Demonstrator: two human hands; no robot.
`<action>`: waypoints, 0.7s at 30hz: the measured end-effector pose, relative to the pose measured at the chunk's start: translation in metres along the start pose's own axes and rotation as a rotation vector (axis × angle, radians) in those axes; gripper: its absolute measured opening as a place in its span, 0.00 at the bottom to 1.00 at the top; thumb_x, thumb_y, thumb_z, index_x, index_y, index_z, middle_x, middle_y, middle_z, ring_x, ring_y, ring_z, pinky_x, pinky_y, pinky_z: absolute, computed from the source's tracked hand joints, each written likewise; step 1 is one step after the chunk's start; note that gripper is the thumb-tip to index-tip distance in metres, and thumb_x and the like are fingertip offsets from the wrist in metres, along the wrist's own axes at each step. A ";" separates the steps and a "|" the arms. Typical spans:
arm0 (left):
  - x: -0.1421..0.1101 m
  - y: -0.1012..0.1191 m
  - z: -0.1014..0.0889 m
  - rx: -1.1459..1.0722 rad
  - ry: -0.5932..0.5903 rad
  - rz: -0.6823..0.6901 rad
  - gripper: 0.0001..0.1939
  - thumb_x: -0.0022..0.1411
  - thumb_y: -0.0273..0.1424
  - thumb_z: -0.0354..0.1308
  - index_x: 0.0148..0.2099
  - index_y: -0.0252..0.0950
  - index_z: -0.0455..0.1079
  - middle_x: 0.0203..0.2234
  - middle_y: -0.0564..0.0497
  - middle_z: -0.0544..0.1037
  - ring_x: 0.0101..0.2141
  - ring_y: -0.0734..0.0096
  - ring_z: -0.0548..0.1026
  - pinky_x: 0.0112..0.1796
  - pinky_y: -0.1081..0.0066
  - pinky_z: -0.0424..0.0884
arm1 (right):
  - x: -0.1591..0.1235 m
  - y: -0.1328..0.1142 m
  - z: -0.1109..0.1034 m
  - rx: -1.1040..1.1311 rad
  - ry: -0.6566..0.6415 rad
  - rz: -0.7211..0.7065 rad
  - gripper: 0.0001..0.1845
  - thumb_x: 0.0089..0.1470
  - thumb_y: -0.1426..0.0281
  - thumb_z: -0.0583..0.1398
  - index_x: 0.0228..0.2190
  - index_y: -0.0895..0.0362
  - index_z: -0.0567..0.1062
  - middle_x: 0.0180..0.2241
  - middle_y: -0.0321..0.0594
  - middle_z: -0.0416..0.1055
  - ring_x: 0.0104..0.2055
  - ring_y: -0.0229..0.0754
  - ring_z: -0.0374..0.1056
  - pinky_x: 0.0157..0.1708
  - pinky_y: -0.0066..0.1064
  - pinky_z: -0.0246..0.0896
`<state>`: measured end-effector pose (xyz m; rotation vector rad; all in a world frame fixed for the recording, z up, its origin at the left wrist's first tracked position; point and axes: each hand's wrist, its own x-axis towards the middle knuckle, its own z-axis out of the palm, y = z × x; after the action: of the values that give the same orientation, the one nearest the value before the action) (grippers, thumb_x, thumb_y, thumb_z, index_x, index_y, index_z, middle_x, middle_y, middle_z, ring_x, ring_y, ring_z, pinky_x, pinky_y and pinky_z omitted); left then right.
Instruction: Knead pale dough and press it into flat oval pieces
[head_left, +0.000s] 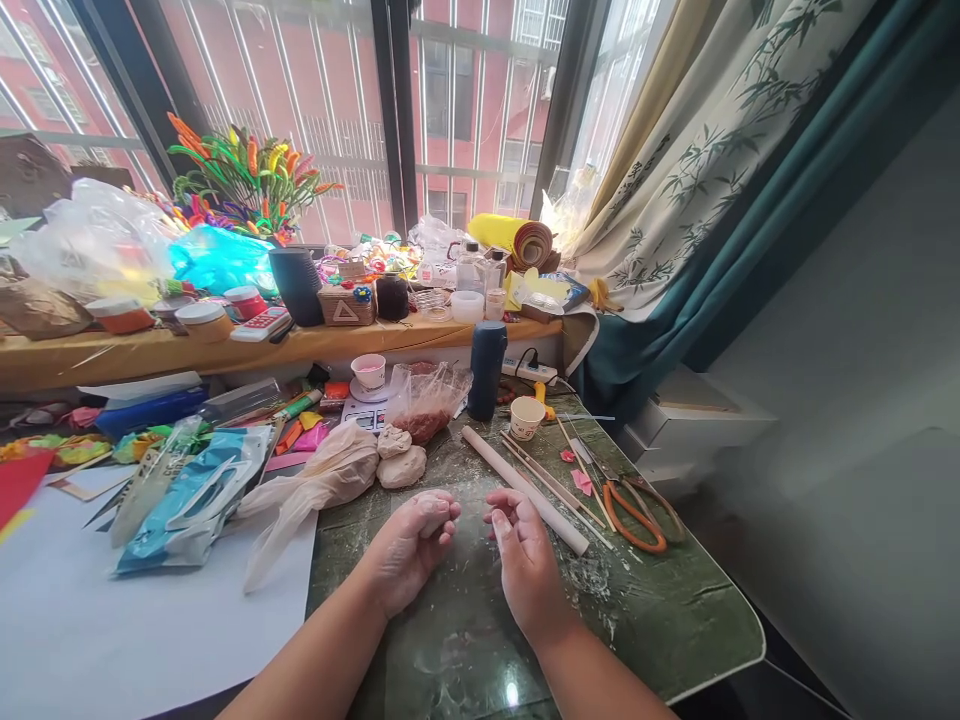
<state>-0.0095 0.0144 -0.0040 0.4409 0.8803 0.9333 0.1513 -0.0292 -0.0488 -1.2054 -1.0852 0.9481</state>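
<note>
Head view: two bare hands face each other over the middle of the green table (690,615), apart from one another. Left hand (409,555) and right hand (531,575) both have their fingers loosely curled, with the thumbs near the forefingers; whether anything small sits inside either, I cannot tell. Pale rod (514,478) lies just beyond the right hand, slanting from the surface's far edge toward its right edge. Two dough lumps (402,467) sit beyond the left hand, toward the far edge, beside a plastic bag (341,460).

Being round, the rod could probably roll if a knuckle nudged it, pushing the thin sticks (559,486) toward the scissors (622,530) by the right edge. A careless reach over it might also tip the paper cup (527,418) near the far edge. Uncovered, the lumps may dry and crack.

The rod looks smooth, straight and evenly thick, pinkish beige. The lumps are off-white and creased, one partly behind the other, rounded but irregular.
</note>
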 end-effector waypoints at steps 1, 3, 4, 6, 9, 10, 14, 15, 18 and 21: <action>0.001 0.000 -0.001 -0.014 0.001 0.010 0.08 0.54 0.21 0.65 0.37 0.32 0.71 0.29 0.51 0.77 0.22 0.83 0.72 0.23 0.85 0.71 | 0.000 -0.001 0.000 0.005 0.001 0.012 0.16 0.64 0.55 0.57 0.46 0.52 0.73 0.44 0.42 0.73 0.45 0.47 0.70 0.47 0.39 0.66; 0.004 0.001 -0.002 -0.046 0.000 0.027 0.09 0.54 0.22 0.65 0.35 0.33 0.69 0.28 0.53 0.74 0.21 0.84 0.69 0.20 0.86 0.66 | 0.000 -0.001 0.000 0.009 0.006 0.032 0.17 0.63 0.54 0.57 0.45 0.52 0.73 0.42 0.41 0.74 0.44 0.47 0.70 0.46 0.39 0.66; 0.005 0.002 -0.002 -0.063 0.000 0.033 0.09 0.53 0.23 0.65 0.35 0.34 0.68 0.27 0.54 0.73 0.21 0.85 0.68 0.19 0.87 0.64 | 0.001 -0.001 0.000 0.009 0.007 0.042 0.17 0.63 0.54 0.57 0.45 0.52 0.74 0.42 0.41 0.74 0.44 0.47 0.70 0.45 0.39 0.66; 0.006 0.003 -0.002 -0.086 0.007 0.053 0.10 0.52 0.23 0.66 0.34 0.35 0.66 0.26 0.56 0.71 0.19 0.86 0.64 0.17 0.87 0.59 | 0.002 0.002 -0.001 0.008 0.011 0.062 0.17 0.62 0.54 0.58 0.45 0.52 0.74 0.42 0.41 0.74 0.43 0.47 0.71 0.45 0.39 0.66; 0.007 0.003 -0.001 -0.006 0.013 0.127 0.11 0.52 0.26 0.66 0.31 0.35 0.64 0.24 0.57 0.68 0.19 0.85 0.61 0.18 0.85 0.56 | 0.004 0.005 -0.001 0.034 0.016 0.105 0.17 0.61 0.53 0.60 0.44 0.52 0.75 0.42 0.42 0.75 0.44 0.47 0.71 0.45 0.40 0.66; 0.006 0.002 -0.001 0.062 0.027 0.177 0.11 0.52 0.28 0.66 0.32 0.35 0.65 0.23 0.58 0.68 0.19 0.84 0.62 0.19 0.84 0.58 | 0.004 0.005 0.000 0.068 0.017 0.124 0.18 0.60 0.53 0.61 0.43 0.52 0.75 0.42 0.42 0.75 0.45 0.48 0.71 0.46 0.40 0.67; -0.001 -0.005 -0.002 0.491 0.082 0.495 0.17 0.52 0.32 0.70 0.44 0.38 0.72 0.35 0.51 0.78 0.33 0.70 0.75 0.37 0.72 0.72 | 0.005 -0.008 0.010 0.457 -0.042 0.289 0.22 0.55 0.52 0.64 0.44 0.54 0.76 0.46 0.45 0.76 0.48 0.50 0.73 0.48 0.42 0.69; -0.004 -0.008 -0.001 0.616 0.050 0.573 0.22 0.51 0.32 0.71 0.49 0.39 0.73 0.42 0.47 0.79 0.40 0.63 0.77 0.45 0.67 0.72 | 0.005 -0.014 0.013 0.573 -0.097 0.355 0.23 0.55 0.50 0.63 0.44 0.54 0.76 0.46 0.46 0.76 0.48 0.51 0.74 0.47 0.43 0.69; -0.013 -0.012 0.002 0.915 -0.160 0.691 0.34 0.48 0.30 0.73 0.59 0.43 0.73 0.57 0.42 0.75 0.60 0.46 0.67 0.64 0.51 0.54 | 0.004 -0.026 0.021 0.747 -0.232 0.511 0.28 0.58 0.45 0.56 0.44 0.55 0.77 0.41 0.47 0.79 0.45 0.52 0.76 0.42 0.43 0.72; -0.016 -0.012 0.005 1.003 -0.246 0.696 0.32 0.51 0.29 0.71 0.59 0.46 0.74 0.61 0.43 0.73 0.66 0.42 0.58 0.67 0.44 0.41 | 0.006 -0.027 0.023 0.774 -0.182 0.556 0.26 0.57 0.46 0.57 0.41 0.54 0.77 0.36 0.45 0.80 0.40 0.51 0.77 0.36 0.40 0.72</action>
<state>-0.0038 -0.0053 -0.0022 1.7713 0.9360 0.9667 0.1306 -0.0221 -0.0207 -0.7698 -0.4099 1.7330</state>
